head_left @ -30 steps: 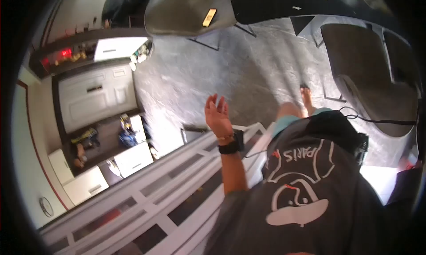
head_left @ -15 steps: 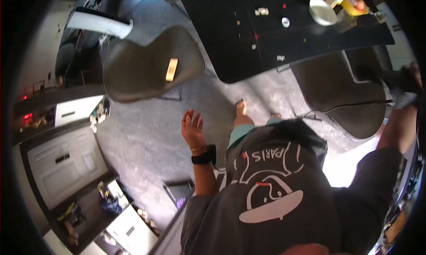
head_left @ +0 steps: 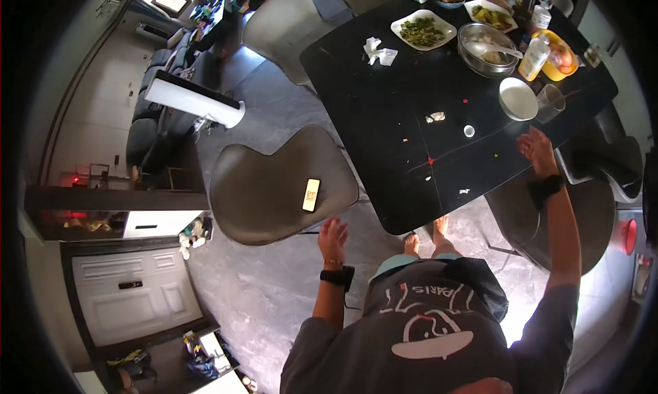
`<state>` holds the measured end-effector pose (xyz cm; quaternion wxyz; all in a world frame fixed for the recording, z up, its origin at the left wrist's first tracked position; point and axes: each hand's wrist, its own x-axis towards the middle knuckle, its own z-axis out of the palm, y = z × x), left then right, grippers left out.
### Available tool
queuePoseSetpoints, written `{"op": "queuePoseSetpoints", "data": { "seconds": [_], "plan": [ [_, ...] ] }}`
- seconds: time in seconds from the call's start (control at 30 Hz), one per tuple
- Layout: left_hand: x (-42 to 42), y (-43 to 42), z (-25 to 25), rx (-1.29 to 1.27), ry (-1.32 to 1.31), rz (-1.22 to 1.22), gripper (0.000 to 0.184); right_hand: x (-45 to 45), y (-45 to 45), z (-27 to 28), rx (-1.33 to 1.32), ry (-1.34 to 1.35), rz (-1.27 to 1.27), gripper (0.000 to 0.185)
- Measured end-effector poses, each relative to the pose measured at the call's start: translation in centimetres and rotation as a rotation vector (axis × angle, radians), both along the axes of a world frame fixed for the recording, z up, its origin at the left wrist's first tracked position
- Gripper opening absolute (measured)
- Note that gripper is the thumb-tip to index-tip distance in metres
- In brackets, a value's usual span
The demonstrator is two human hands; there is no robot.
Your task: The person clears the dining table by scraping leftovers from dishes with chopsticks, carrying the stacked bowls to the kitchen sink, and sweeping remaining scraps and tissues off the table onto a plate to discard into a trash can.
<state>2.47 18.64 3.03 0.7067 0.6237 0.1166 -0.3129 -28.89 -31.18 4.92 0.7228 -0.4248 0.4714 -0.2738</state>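
My right hand (head_left: pixel 537 151) is over the near right edge of the black table (head_left: pixel 363 154), fingers stretched out and holding nothing. Just above it stand a white bowl (head_left: pixel 518 99) and a clear glass (head_left: pixel 550 103). My left hand (head_left: pixel 333 240) hangs in the air by the front of a grey-brown chair (head_left: pixel 274 181), fingers loosely extended, with nothing in it. A flat yellowish rectangular object (head_left: pixel 311 195) lies on that chair's seat. Scattered on the table are a small white ring-shaped item (head_left: pixel 469 131), a crumpled scrap (head_left: pixel 435 117) and several crumbs.
Toward the table's far side are a plate of greens (head_left: pixel 423 31), a steel bowl (head_left: pixel 485 65) with a spoon, a bottle (head_left: pixel 534 57), a yellow basket (head_left: pixel 567 66) and crumpled tissue (head_left: pixel 380 52). Another chair (head_left: pixel 582 216) stands at the right. A white tower-shaped appliance (head_left: pixel 195 101) lies beyond the left chair in view.
My right hand has come from the far right edge of view to the table's edge. The view has shifted, showing more of the table and its dishes. My left hand stays open.
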Motion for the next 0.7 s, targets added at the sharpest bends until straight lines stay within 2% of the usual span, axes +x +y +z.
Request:
{"op": "queuePoseSetpoints", "data": {
  "seconds": [0.07, 0.23, 0.37, 0.47, 0.57, 0.63, 0.7],
  "plan": [
    [1.6, -2.3, 1.4, -0.068, -0.057, 0.024, 0.026, 0.7, -3.3, -2.4, -0.033, -0.155, -0.142, 0.036],
    [5.2, -6.5, 5.0, -0.105, -0.137, 0.01, 0.026, 2.6, -6.4, -2.3, 0.045, -0.112, -0.19, 0.031],
    [6.6, -8.4, 5.6, -0.124, -0.143, -0.042, 0.025, 2.0, -7.5, -3.5, 0.08, -0.052, -0.139, 0.031],
    [8.3, -9.9, 4.7, -0.058, -0.141, -0.107, 0.023, 1.5, -7.7, -4.4, 0.049, -0.059, -0.123, 0.034],
    [11.7, -12.0, 3.4, -0.041, -0.206, -0.188, 0.021, 2.1, -5.3, -1.9, 0.097, -0.045, -0.12, 0.045],
    [15.2, -13.3, 1.5, -0.02, -0.305, -0.215, 0.02, 3.7, -1.5, 1.8, 0.033, 0.111, -0.329, 0.055],
    [19.5, -14.8, -0.3, 0.023, -0.354, -0.241, 0.018, 3.7, 1.3, 2.1, 0.044, 0.097, -0.362, 0.054]
  ]
}}
